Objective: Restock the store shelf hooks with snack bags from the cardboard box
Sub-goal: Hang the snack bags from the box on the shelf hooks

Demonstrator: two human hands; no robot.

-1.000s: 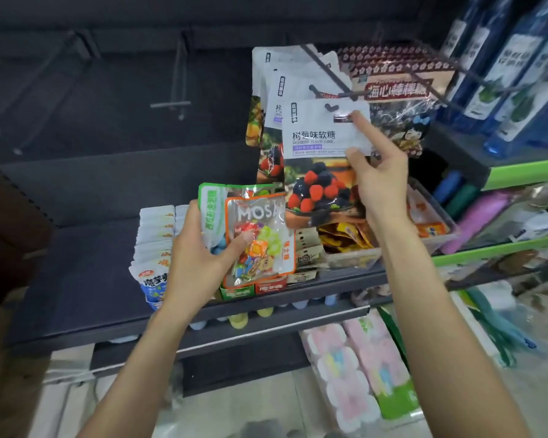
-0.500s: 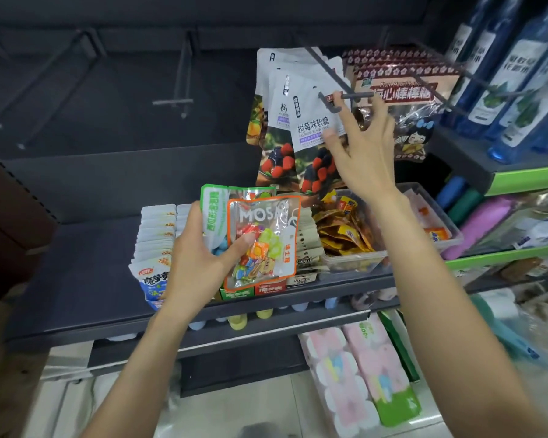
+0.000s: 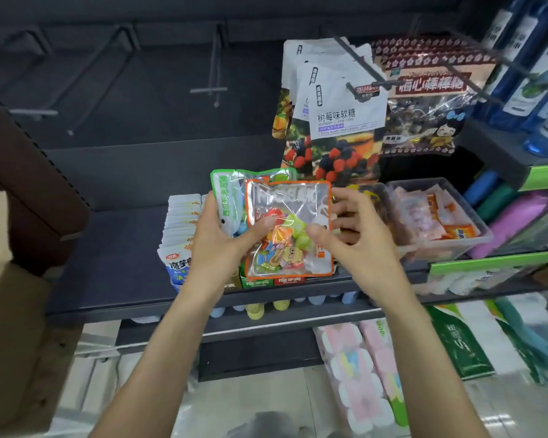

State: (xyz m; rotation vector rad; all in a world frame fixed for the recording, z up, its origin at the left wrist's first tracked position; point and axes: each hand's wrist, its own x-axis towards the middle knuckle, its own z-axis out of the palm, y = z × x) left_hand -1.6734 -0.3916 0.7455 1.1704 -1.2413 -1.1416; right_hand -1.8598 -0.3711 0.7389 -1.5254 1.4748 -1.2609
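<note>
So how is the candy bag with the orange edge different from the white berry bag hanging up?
The orange-edged candy bag is see-through, showing colourful sweets; the white berry gummy bag is solid, with printed berries. The orange-edged candy bag is held by the left hand and right hand; the white berry gummy bag hangs on a hook. Both are flat snack pouches.

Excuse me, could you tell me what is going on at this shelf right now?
A person is restocking hanging snacks. The left hand holds two small candy bags, an orange-edged bag in front of a green-edged bag. The right hand pinches the orange-edged bag's right side, apparently to take it. Above, white berry gummy bags already hang on a hook, while several hooks to the left, such as this bare hook, hold nothing.
</note>
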